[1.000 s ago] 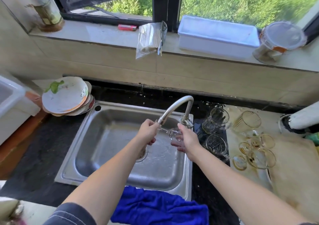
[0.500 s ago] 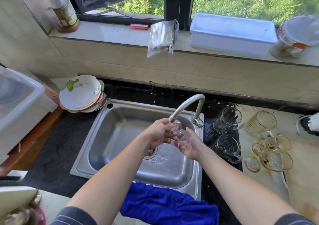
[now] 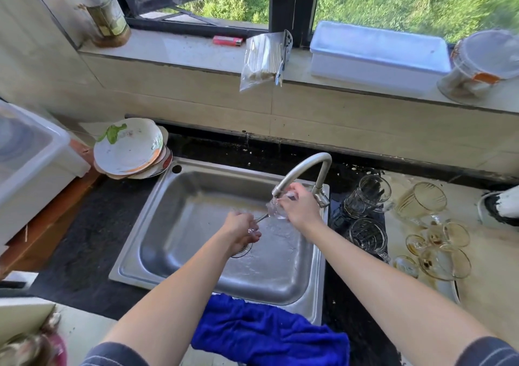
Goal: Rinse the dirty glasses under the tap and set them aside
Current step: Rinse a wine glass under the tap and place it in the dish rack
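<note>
A clear stemmed glass (image 3: 271,209) lies on its side under the curved metal tap (image 3: 301,169), over the steel sink (image 3: 179,197). Water runs onto it. My right hand (image 3: 300,207) wraps round its bowl just below the spout. My left hand (image 3: 241,231) grips its foot and stem, lower and to the left. Two clear mugs (image 3: 366,194) stand on the dark counter right of the sink. Several stained stemmed glasses (image 3: 441,250) and a stained tumbler (image 3: 421,203) lie further right.
Stacked dirty plates (image 3: 129,149) sit at the sink's back left corner. A blue cloth (image 3: 266,334) hangs over the sink's front edge. A white bin (image 3: 25,158) stands at the left. The window ledge carries a jar, a lighter, a bag and a white box (image 3: 376,54).
My hands have spread apart: the left one has slid down to the glass's foot, the right one has come up over the bowl under the spout. The camera has shifted.
</note>
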`<state>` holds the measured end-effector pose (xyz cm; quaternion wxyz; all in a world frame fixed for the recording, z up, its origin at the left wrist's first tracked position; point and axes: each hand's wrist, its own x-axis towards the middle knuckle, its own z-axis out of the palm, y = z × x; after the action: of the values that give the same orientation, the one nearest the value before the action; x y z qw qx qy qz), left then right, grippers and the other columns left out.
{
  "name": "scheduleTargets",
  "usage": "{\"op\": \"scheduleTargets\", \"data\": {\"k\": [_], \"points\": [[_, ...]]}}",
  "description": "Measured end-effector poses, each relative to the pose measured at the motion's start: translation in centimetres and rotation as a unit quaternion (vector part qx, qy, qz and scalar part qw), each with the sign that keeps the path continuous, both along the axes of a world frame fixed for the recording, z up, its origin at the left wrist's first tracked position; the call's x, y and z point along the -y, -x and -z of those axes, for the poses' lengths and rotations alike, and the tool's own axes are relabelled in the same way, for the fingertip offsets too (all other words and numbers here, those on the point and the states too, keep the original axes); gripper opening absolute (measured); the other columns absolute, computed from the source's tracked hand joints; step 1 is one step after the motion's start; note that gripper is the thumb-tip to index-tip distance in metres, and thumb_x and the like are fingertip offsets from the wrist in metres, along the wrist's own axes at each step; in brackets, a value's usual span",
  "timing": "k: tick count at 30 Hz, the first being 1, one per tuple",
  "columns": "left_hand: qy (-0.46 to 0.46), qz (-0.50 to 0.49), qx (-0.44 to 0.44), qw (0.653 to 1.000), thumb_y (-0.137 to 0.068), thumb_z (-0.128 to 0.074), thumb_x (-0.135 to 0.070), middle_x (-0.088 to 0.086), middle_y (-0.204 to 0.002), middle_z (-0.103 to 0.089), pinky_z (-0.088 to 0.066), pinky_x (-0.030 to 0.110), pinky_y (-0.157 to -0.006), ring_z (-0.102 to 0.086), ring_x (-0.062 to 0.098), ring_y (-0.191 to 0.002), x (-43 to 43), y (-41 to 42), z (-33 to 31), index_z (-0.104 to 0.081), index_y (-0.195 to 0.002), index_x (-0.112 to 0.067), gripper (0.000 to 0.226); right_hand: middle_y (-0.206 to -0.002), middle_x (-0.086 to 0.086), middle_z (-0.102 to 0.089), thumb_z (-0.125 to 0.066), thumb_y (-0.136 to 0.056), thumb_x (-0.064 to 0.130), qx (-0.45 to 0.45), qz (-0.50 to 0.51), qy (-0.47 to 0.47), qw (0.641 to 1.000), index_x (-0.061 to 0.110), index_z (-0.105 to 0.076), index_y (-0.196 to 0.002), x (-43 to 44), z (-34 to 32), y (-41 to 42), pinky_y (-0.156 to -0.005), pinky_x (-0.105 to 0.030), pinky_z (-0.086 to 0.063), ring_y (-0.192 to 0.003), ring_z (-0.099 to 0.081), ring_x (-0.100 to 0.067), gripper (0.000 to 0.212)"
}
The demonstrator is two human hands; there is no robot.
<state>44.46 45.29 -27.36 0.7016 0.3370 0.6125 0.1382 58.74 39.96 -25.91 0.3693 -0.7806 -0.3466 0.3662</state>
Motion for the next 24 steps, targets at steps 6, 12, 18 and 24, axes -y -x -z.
{"op": "scheduleTargets", "data": {"k": [6, 12, 18, 24], "points": [[-0.125, 0.073, -0.096, 0.985, -0.096, -0.031, -0.01, 0.008, -0.07, -0.042, -0.028, 0.024, -0.045, -0.041, 0.02, -0.051, 0.9, -0.9, -1.3, -0.048, -0.092, -0.007, 0.017, -0.11, 0.0, -0.063, -0.021, -0.094, 0.052, 0.411, -0.193, -0.027, 0.89, 0.023, -0.07, -0.103, 1.0, 1.6, 0.0, -0.089, -0.041, -0.044, -0.108, -0.053, -0.024, 0.058], [-0.213, 0.124, -0.164, 0.955, -0.096, -0.031, -0.016, 0.008, -0.09, -0.05, -0.042, 0.038, -0.067, -0.049, 0.026, -0.079, 1.3, -0.4, -2.4, -0.044, -0.097, -0.011, 0.014, -0.089, 0.0, -0.068, -0.029, -0.097, 0.041, 0.448, -0.281, -0.031, 0.848, 0.02, -0.069, -0.087, 0.6, 1.1, 1.2, -0.082, -0.039, -0.04, -0.086, -0.057, -0.023, 0.047], [-0.309, 0.155, -0.189, 0.919, -0.099, -0.03, -0.017, 0.008, -0.092, -0.051, -0.032, 0.035, -0.069, -0.046, 0.027, -0.087, 1.7, 0.5, -2.7, -0.041, -0.099, -0.01, 0.013, -0.071, -0.006, -0.057, -0.032, -0.101, 0.033, 0.258, -0.224, 0.074, 0.937, 0.018, -0.041, -0.058, -1.2, -1.2, -0.7, -0.068, -0.037, -0.045, -0.076, -0.058, -0.029, 0.046], [-0.318, 0.123, -0.16, 0.926, -0.1, -0.031, -0.018, 0.008, -0.082, -0.05, -0.034, 0.036, -0.067, -0.045, 0.023, -0.077, 1.3, 1.7, -1.9, -0.042, -0.092, -0.012, 0.015, -0.07, -0.002, -0.065, -0.05, -0.099, 0.031, -0.107, -0.187, 0.154, 0.964, 0.012, -0.065, -0.077, -1.9, -2.4, -1.5, -0.072, -0.034, -0.056, -0.06, -0.063, -0.011, 0.033]]}}
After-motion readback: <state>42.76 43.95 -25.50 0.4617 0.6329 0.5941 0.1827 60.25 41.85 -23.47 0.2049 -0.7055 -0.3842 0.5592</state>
